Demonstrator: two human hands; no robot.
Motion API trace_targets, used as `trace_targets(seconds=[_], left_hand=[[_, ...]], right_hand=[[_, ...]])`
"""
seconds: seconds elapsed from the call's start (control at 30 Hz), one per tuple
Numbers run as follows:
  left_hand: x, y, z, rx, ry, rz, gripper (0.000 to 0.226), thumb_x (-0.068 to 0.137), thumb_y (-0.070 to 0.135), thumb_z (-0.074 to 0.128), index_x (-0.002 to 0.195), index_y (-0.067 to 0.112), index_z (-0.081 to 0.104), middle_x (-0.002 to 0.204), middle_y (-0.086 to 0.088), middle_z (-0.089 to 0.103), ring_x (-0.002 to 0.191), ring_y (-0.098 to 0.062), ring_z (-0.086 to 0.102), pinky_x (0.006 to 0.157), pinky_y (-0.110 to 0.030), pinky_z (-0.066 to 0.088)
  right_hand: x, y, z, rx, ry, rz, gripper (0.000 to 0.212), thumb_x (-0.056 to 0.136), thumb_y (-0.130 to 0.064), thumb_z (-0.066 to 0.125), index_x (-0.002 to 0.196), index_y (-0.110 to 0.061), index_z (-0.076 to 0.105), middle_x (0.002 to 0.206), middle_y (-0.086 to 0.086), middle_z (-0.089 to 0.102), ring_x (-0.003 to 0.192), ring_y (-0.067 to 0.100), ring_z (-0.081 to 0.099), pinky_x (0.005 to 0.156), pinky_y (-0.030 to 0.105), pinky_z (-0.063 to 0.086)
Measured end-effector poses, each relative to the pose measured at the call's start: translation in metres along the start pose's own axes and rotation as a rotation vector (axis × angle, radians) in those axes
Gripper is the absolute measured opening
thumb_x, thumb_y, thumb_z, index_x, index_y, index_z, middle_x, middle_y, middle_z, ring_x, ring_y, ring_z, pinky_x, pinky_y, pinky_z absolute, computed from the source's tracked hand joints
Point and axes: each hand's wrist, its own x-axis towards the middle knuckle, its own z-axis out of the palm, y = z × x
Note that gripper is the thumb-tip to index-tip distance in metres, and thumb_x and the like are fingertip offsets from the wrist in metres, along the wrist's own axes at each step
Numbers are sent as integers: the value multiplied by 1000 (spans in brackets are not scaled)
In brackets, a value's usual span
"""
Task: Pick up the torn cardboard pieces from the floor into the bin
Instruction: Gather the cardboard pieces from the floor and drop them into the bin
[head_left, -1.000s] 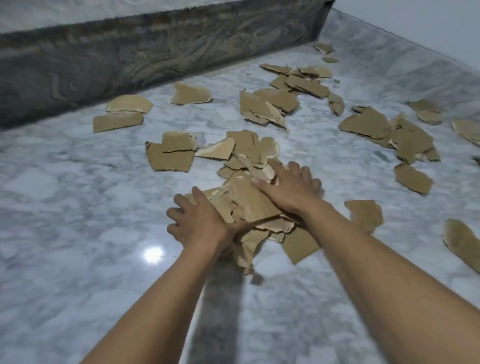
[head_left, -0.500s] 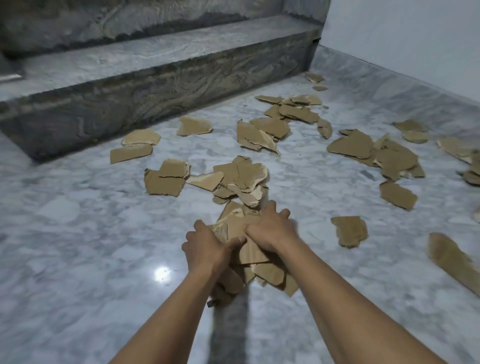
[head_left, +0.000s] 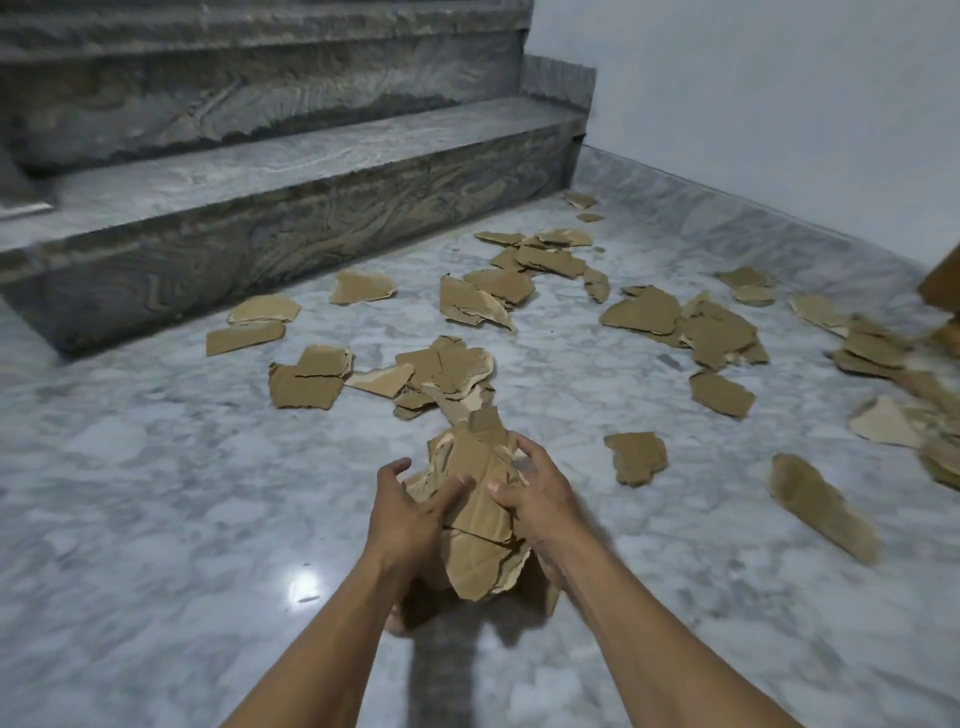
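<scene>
Glossy grey-white marble floor (head_left: 156, 493), light glare (head_left: 304, 579) front-left. Torn cardboard pieces (head_left: 498, 286) lie scattered on it, mostly flat. Centre heap (head_left: 447, 364) of overlapping pieces, cracked piece (head_left: 306, 384) just beside its left. 2 pieces (head_left: 254, 322) near the bottom step (head_left: 208, 249), 1 curled piece (head_left: 361, 287) to their right. Far cluster (head_left: 540, 257) toward the corner, 2 small scraps (head_left: 581, 200) beyond it. Right cluster (head_left: 675, 322) overlapping. Lone piece (head_left: 722, 395) in front of that, another single (head_left: 636, 457) nearer. Long blurred piece (head_left: 821, 506) front-right. Edge pile (head_left: 883, 353) at right, blurred.
</scene>
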Motion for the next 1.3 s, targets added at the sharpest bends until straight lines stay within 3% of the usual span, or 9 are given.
trace_targets(seconds=[0.2, 0.33, 0.47, 0.6, 0.7, 0.83, 1.0, 1.13, 1.3], left_hand=[[-40, 79, 33, -223, -6, 281, 49, 86, 26, 81, 130, 24, 60, 116, 5, 64, 104, -12, 64, 80, -24, 55], [-73, 165, 78, -302, -108, 404, 49, 89, 19, 78, 130, 25, 53, 109, 5, 60, 94, -8, 62, 69, -19, 56], [-128, 234, 139, -285, -235, 456, 82, 79, 30, 86, 148, 26, 41, 131, -7, 52, 117, -25, 58, 100, -46, 53], [-194, 289, 213, -287, -468, 553, 67, 82, 19, 84, 142, 17, 55, 121, -10, 65, 100, -22, 71, 84, -35, 62], [-248, 311, 262, -325, -606, 596, 70, 83, 14, 83, 145, 10, 52, 121, -9, 66, 92, -16, 72, 71, -22, 60], [-323, 304, 327, -278, -802, 648, 55, 85, 11, 81, 136, 11, 62, 110, -6, 72, 90, -17, 73, 71, -27, 62], [-401, 270, 403, -138, -995, 699, 46, 86, 12, 80, 129, 16, 64, 112, -2, 71, 93, -14, 70, 71, -23, 60], [-436, 251, 433, -24, -1204, 580, 45, 87, 14, 79, 129, 13, 62, 116, -3, 69, 102, -17, 67, 81, -29, 59], [-427, 249, 431, 37, -1124, 658, 33, 92, 21, 75, 123, 14, 67, 119, -6, 68, 116, -21, 62, 98, -30, 46]], right_hand=[[-15, -107, -56, -174, -118, -77, 63, 93, 5, 62, 142, -32, 51, 99, 8, 70, 84, 22, 71, 82, 35, 60], [-44, -183, -114, -143, -67, -212, 67, 91, 5, 63, 142, -38, 53, 128, 14, 66, 105, 31, 70, 96, 47, 55], [-109, -238, -197, -80, 59, -341, 65, 94, 7, 59, 141, -38, 51, 120, 9, 71, 91, 18, 71, 74, 29, 58], [-177, -271, -287, -73, 260, -447, 67, 93, 9, 59, 147, -30, 47, 131, 4, 65, 98, 11, 67, 64, 12, 51], [-225, -280, -346, -105, 378, -517, 68, 93, 4, 62, 147, -35, 47, 141, 3, 60, 120, 15, 60, 87, 18, 49], [-303, -259, -418, -79, 602, -532, 67, 92, -1, 63, 146, -38, 49, 132, -5, 65, 111, 8, 63, 86, 18, 51], [-391, -213, -482, -127, 869, -405, 62, 87, -15, 62, 122, -65, 56, 134, -8, 63, 118, 20, 62, 103, 47, 49], [-441, -188, -503, -166, 1058, -254, 50, 93, -12, 54, 122, -52, 63, 135, -6, 57, 122, 20, 54, 103, 43, 46], [-453, -184, -499, -223, 1164, -160, 47, 89, -11, 54, 130, -34, 63, 133, -5, 51, 125, 17, 44, 108, 39, 36]])
